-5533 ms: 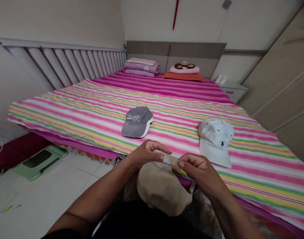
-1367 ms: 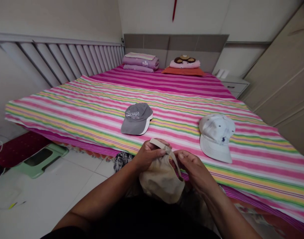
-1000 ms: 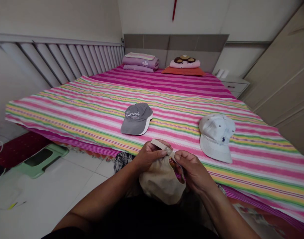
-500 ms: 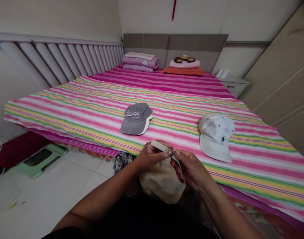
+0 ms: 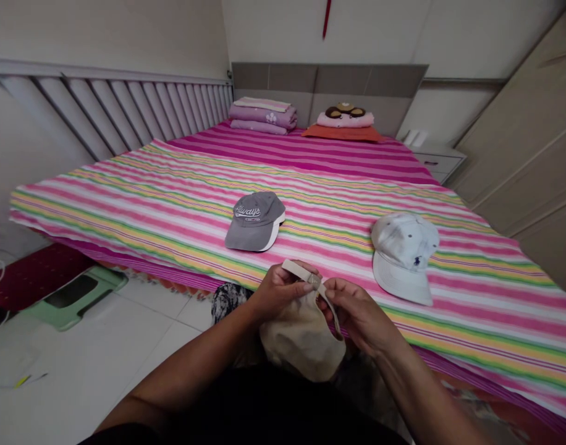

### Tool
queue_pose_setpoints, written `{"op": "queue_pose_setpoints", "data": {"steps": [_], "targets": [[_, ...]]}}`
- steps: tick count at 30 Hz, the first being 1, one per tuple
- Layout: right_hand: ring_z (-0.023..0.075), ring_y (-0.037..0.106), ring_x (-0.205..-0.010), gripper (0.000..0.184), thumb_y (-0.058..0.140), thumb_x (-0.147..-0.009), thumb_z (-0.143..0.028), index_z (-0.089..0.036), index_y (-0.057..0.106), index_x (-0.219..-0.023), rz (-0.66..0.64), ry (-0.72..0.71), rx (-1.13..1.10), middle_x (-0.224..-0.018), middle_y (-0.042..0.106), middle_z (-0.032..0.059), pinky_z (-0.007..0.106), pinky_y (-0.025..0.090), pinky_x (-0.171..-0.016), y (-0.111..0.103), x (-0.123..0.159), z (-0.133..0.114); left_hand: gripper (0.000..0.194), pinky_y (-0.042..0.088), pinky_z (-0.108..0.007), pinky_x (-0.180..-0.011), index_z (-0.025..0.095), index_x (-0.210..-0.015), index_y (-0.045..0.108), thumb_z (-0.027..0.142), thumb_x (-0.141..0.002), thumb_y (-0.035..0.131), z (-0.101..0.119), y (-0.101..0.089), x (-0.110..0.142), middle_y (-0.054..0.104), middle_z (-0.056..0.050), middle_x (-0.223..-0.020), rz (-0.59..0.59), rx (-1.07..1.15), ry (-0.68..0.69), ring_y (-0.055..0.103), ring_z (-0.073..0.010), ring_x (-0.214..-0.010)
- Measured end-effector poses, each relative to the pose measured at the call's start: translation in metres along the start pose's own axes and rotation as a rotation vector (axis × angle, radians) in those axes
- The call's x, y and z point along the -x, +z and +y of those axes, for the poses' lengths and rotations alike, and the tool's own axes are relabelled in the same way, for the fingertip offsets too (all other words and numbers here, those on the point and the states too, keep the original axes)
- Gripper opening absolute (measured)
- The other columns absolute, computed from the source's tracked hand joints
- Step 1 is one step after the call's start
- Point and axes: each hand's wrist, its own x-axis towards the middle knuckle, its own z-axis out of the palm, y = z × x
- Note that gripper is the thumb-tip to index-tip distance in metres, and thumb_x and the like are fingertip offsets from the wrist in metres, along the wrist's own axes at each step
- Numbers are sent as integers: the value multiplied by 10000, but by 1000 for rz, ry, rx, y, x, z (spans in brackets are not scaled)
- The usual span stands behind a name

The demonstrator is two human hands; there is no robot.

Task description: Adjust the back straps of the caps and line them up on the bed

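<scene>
A beige cap (image 5: 301, 343) is held low in front of my body, its back strap (image 5: 300, 271) and metal buckle (image 5: 314, 281) facing up. My left hand (image 5: 283, 293) pinches the strap beside the buckle, thumb on top. Just right of the buckle, the fingers of my right hand (image 5: 352, 309) are closed on the strap's other side, by the cap's rear opening. Beyond my hands a grey cap (image 5: 255, 219) with white lettering lies on the bed. To the right rests a white cap (image 5: 403, 256) with a small dark emblem.
The bed (image 5: 148, 198) has a striped cover. Folded purple bedding (image 5: 262, 117) and an orange pillow (image 5: 343, 132) sit by the headboard (image 5: 290, 80). A green stool (image 5: 79, 300) stands on the floor at left. A white nightstand (image 5: 438, 162) is at the far right.
My right thumb and fingers have shifted slightly off the buckle along the strap, so the buckle shows more. My left hand keeps its grip. The caps on the bed stay put.
</scene>
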Motion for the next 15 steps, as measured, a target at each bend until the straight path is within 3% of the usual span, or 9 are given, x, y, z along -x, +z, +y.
{"op": "queue_pose_setpoints", "data": {"steps": [7, 15], "targets": [[115, 518, -505, 216, 685, -632, -214, -186, 503, -745, -18, -50, -29, -558, 543, -30, 187, 367, -416, -6, -1, 3, 232, 441, -240, -691, 133, -850, 636, 174, -630, 697, 1, -1, -1, 643, -51, -809, 15, 9, 18, 585, -133, -743], [88, 490, -492, 275, 741, -571, -179, -178, 488, -677, 40, -91, -77, -550, 520, -48, 189, 349, -460, -5, -2, 4, 249, 446, -252, -665, 130, -856, 632, 196, -624, 696, -1, 0, 0, 623, -45, -766, -22, 37, -44, 573, -131, -694]]}}
